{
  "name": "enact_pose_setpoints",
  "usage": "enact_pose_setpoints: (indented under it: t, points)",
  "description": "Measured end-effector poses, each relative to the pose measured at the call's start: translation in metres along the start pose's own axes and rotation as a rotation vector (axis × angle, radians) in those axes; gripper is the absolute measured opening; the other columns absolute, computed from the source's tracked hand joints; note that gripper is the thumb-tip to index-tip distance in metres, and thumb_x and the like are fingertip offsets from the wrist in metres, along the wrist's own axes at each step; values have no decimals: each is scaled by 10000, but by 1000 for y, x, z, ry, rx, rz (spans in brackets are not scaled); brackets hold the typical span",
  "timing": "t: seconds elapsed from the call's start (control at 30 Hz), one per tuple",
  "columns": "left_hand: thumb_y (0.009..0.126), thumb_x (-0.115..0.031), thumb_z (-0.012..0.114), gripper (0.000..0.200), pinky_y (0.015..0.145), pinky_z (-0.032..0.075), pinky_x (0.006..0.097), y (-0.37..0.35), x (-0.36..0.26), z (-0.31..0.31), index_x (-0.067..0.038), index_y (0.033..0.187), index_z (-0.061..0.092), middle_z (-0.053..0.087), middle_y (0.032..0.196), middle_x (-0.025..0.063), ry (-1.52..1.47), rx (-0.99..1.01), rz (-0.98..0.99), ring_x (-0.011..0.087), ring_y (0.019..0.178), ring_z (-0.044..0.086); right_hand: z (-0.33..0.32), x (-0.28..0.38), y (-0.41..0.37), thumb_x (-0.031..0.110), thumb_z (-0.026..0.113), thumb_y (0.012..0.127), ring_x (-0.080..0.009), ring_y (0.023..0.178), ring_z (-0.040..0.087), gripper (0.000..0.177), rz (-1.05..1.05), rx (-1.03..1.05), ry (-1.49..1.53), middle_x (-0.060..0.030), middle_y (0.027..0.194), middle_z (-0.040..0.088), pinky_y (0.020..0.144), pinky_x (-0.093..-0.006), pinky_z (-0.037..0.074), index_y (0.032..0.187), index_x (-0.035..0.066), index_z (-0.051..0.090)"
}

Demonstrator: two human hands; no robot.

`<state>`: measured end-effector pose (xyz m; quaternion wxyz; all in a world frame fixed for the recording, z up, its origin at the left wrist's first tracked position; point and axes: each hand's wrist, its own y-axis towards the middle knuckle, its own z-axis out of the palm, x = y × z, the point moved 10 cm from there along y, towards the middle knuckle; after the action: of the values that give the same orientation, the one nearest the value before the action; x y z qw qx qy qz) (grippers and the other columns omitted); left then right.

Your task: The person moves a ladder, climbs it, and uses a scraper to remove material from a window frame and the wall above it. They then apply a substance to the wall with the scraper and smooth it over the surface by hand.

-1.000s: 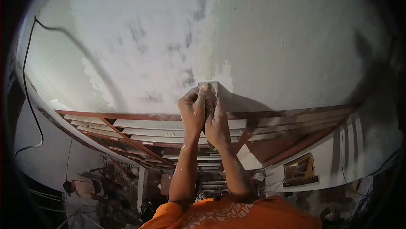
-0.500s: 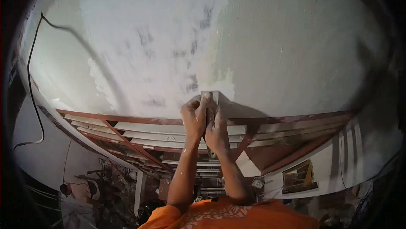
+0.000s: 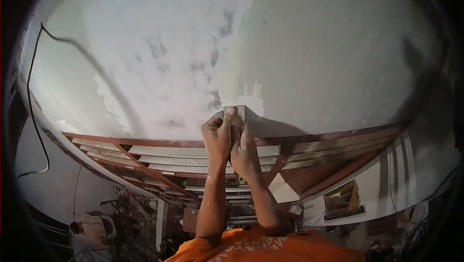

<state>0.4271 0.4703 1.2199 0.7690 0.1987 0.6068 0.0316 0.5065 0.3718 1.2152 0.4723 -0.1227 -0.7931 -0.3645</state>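
Both hands are closed around a putty knife with a wide, flat blade [image 3: 240, 112]. The blade lies against the white-plastered wall [image 3: 183, 34], just above the reddish-brown window frame. My left hand [image 3: 216, 134] presses fingers onto the blade from the left. Slightly lower, my right hand [image 3: 245, 154] wraps round the tool's lower part, which is mostly hidden between the hands. Grey smudges mark the white plaster up and left of the blade, and greenish-grey wall lies to the right.
Below the wall runs a louvred window with a reddish-brown frame [image 3: 191, 143]. A dark cable [image 3: 32, 68] hangs at the left, casting a shadow. Far below at lower left is another person [image 3: 94, 228] amid clutter. A small framed opening [image 3: 344, 200] sits at lower right.
The whole view has shifted a little, so wall marks and hands appear slightly further left. Both hands keep hold of the putty knife, its blade still at the wall just above the frame.
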Motion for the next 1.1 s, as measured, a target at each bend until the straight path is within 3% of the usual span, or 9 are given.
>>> enact_pose_setpoints:
  t: [0.07, 0.2, 0.37, 0.67, 0.73, 0.8, 0.87, 1.0, 1.1]
  points:
    - [931, -191, 657, 272, 527, 364, 228, 0, -25, 5, 19, 760, 681, 596, 665, -18, -70, 30, -23, 51, 602, 467, 1, 10, 8, 105, 404, 983, -511, 1223, 457, 406, 120, 70, 220, -355, 1264, 491, 980, -503, 400, 1332, -101, 369]
    - [931, -194, 664, 264, 551, 380, 214, 11, -40, 11, 33, 801, 692, 608, 686, -15, -80, 54, -3, 47, 621, 479, 4, 15, 15, 81, 411, 969, -534, 1167, 476, 364, 171, 91, 62, -390, 1216, 482, 955, -517, 403, 1278, -109, 392]
    - [926, -225, 668, 317, 526, 342, 231, -2, -29, 2, 31, 740, 665, 564, 640, -24, -28, 10, -13, 51, 604, 437, 1, 21, 3, -4, 459, 891, -564, 1079, 515, 564, -90, 11, -20, -414, 1138, 527, 914, -563, 422, 1387, -156, 237]
    - [926, -243, 661, 365, 504, 306, 229, 14, -67, 8, 27, 685, 610, 502, 608, -35, -73, 22, 19, 43, 601, 391, 13, 29, 24, -37, 469, 852, -546, 1193, 426, 520, -40, 117, 75, -397, 1250, 441, 1013, -547, 353, 1331, -158, 308]
    - [924, -244, 665, 374, 495, 291, 234, 18, -59, 5, 22, 671, 596, 477, 596, -46, -70, 3, 68, 40, 593, 373, 8, 27, 23, 68, 405, 962, -513, 1240, 423, 479, 30, 96, 78, -383, 1301, 439, 1034, -495, 365, 1389, -117, 291]
    - [922, -240, 670, 375, 493, 286, 238, 14, -48, 0, 19, 664, 587, 461, 586, -49, 22, -4, 32, 42, 589, 364, 7, 24, 11, 58, 384, 964, -508, 1209, 465, 458, -75, -16, -48, -386, 1267, 472, 993, -497, 397, 1382, -110, 305]
    - [915, -238, 677, 380, 496, 294, 251, 6, -31, -6, 28, 659, 590, 468, 580, -40, 74, -14, 7, 54, 592, 366, 13, 15, 7, 5, 438, 893, -566, 1084, 496, 498, 104, 110, 254, -420, 1138, 503, 913, -584, 405, 1340, -138, 274]
    - [916, -228, 676, 352, 506, 319, 249, 7, -46, -2, 37, 693, 618, 520, 605, -30, 24, -6, 18, 57, 595, 390, 12, 25, 13, 9, 429, 902, -588, 995, 522, 504, -88, 68, 142, -429, 1053, 528, 828, -608, 420, 1332, -175, 240]
    - [918, -222, 673, 337, 511, 333, 247, 19, -65, 4, 38, 709, 627, 547, 618, -24, -13, 40, 21, 56, 595, 404, 14, 32, 23, 15, 419, 911, -558, 1148, 448, 490, 5, 110, 49, -412, 1212, 456, 959, -553, 380, 1347, -153, 273]
